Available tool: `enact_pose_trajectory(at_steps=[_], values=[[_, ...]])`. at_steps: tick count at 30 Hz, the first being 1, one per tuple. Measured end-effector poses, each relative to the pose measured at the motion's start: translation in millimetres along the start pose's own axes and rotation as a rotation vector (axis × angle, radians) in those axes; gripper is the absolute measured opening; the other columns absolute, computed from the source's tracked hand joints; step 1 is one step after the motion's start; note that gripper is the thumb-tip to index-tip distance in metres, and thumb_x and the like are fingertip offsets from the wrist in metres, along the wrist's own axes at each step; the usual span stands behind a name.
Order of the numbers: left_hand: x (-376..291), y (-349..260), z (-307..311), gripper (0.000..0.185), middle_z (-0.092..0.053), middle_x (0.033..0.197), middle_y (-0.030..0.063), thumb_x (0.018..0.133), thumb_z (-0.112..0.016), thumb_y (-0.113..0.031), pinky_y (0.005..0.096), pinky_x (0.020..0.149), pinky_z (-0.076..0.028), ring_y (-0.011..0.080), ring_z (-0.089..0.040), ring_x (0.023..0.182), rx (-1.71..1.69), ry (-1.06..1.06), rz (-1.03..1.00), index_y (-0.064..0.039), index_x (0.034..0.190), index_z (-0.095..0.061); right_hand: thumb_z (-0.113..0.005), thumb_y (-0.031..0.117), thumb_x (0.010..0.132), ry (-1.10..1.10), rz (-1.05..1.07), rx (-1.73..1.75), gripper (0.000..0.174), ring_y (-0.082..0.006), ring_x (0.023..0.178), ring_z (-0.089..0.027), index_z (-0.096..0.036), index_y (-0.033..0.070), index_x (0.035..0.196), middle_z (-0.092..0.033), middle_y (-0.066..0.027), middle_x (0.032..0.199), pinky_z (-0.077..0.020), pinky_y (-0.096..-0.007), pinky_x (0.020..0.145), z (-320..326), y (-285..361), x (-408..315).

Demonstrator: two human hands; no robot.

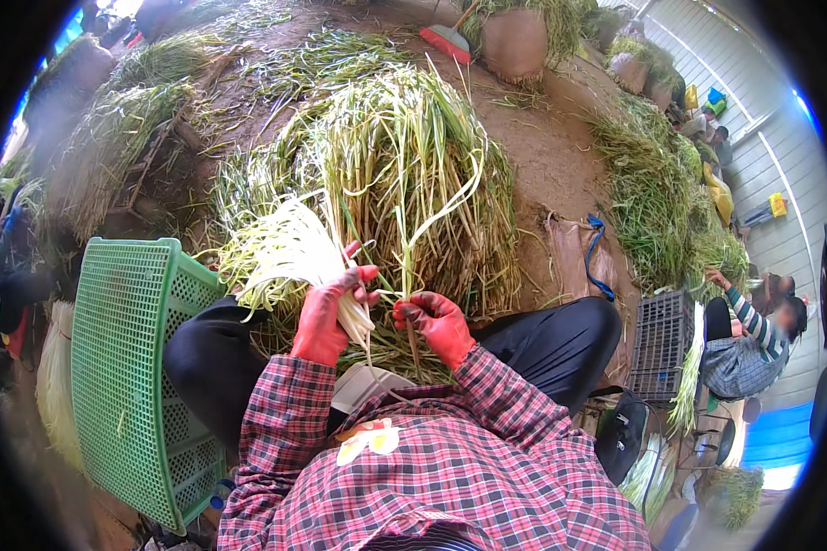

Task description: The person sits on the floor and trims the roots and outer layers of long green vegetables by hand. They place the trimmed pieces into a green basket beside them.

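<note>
My left hand [329, 308], in a red rubber glove, is closed around a bundle of pale yellow-white leafy stalks [293, 248]. Their leaves fan out to the upper left, and the pale stem ends point down between my arms. Close beside it, my right hand [441, 324], gloved in red with dark stains, pinches a single long stalk [404, 275] near its lower part. Green and yellowing leaves spread from that stalk in front of a large heap of similar plants [413, 158]. The heap lies on the ground just beyond my knees.
A green plastic crate [124, 372] stands at my left. At right are a dark crate [661, 344], a black bag [622, 434] and a seated person [744, 344] in striped sleeves. A red-bristled broom [448, 43] lies beyond the heap. More plant piles [655, 200] line the right.
</note>
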State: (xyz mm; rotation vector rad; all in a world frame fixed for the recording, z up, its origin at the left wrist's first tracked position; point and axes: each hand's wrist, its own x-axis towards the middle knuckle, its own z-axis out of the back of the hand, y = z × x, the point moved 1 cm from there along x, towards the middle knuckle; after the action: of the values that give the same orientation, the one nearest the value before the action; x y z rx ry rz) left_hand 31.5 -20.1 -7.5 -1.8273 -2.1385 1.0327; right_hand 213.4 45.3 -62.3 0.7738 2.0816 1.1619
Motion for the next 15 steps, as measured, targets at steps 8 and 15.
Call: enact_pose_trajectory(at_steps=[8, 15], values=[[4.2, 19.3, -0.9, 0.043, -0.067, 0.086, 0.0061, 0.084, -0.069, -0.009, 0.0254, 0.050, -0.048, 0.0117, -0.058, 0.057, 0.489, -0.107, 0.079, -0.003, 0.125, -0.056, -0.062, 0.012, 0.092, -0.051, 0.001, -0.603, 0.022, -0.0111, 0.084, -0.063, -0.060, -0.002, 0.109, -0.068, -0.0061, 0.091, -0.0512, -0.0238, 0.075, -18.0, 20.3, -9.1], [6.9, 28.4, -0.2, 0.041, -0.065, 0.081, 0.0063, 0.084, -0.067, -0.010, 0.0240, 0.050, -0.046, 0.0117, -0.057, 0.055, 0.407, -0.146, -0.084, -0.001, 0.122, -0.056, -0.062, 0.014, 0.092, -0.116, 0.038, -0.343, 0.021, -0.0081, 0.077, -0.061, -0.064, -0.001, 0.106, -0.068, -0.0038, 0.089, -0.0494, -0.0219, 0.072, -29.6, 16.9, 10.9]])
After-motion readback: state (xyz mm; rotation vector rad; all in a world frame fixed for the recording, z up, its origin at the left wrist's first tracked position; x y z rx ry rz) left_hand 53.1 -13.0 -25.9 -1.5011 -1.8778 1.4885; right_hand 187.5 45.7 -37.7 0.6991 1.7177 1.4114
